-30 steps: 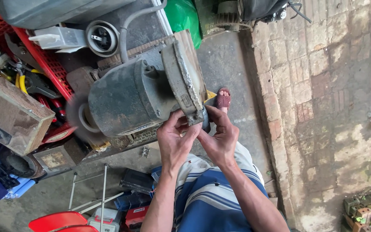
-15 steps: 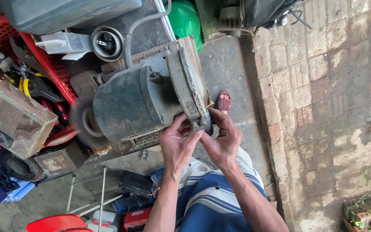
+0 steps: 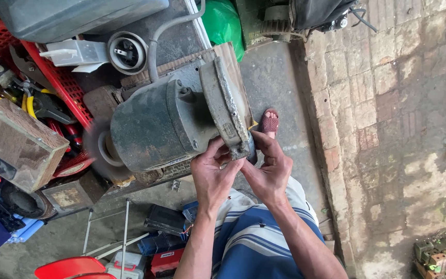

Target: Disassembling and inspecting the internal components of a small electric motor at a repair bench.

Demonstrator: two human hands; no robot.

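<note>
Hands pinching a small dark part against grinder guard (image 3: 227, 106), left hand (image 3: 213, 175) at seven o'clock, right hand (image 3: 267, 173) at five, fingers closed.

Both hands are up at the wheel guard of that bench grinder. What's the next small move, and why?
Probably keep the small piece pressed steady at the guard's lower edge. Both the left hand and the right hand pinch something small, too hidden to identify, against the guard of the bench grinder, and the far wheel looks blurred, as if spinning.
</note>
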